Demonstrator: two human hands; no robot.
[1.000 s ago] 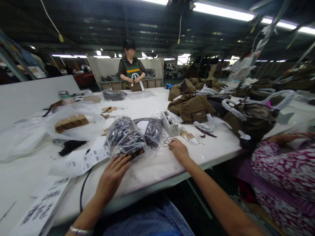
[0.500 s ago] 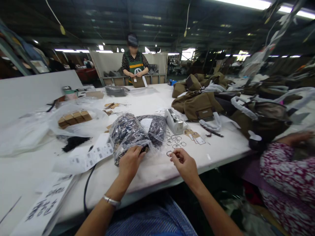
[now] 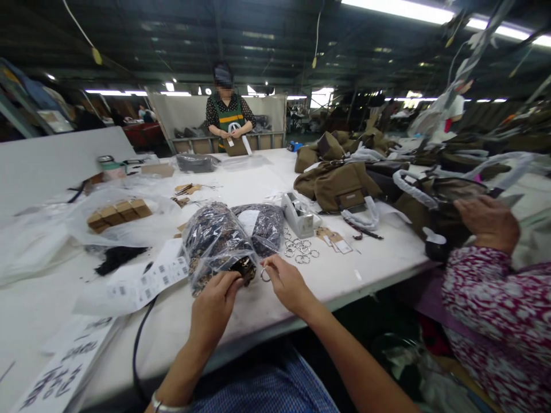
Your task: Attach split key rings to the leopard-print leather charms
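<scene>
My left hand (image 3: pixel 214 310) is closed at the mouth of a clear plastic bag (image 3: pixel 215 235). Its fingertips pinch a dark brown patterned piece (image 3: pixel 244 268) at the opening; how far the piece reaches into the bag is hidden. Just to the right, my right hand (image 3: pixel 284 284) pinches a silver metal ring (image 3: pixel 265 275) between thumb and fingers, close to the bag. Several similar loose rings (image 3: pixel 302 250) lie on the white table beyond that hand. A second bag of dark contents (image 3: pixel 267 235) with a white label lies behind the first.
A tape dispenser (image 3: pixel 299 215) and brown tags (image 3: pixel 333 238) stand beyond the rings. Olive bags (image 3: pixel 344 186) pile up at the right, where a co-worker's hand (image 3: pixel 488 223) rests. Barcode label sheets (image 3: pixel 150 278) lie left. Another person (image 3: pixel 230 117) stands across the table.
My right hand has moved left from the loose rings to the plastic bag, carrying a ring. My left hand has drawn back slightly with the patterned piece. The co-worker's hand has risen.
</scene>
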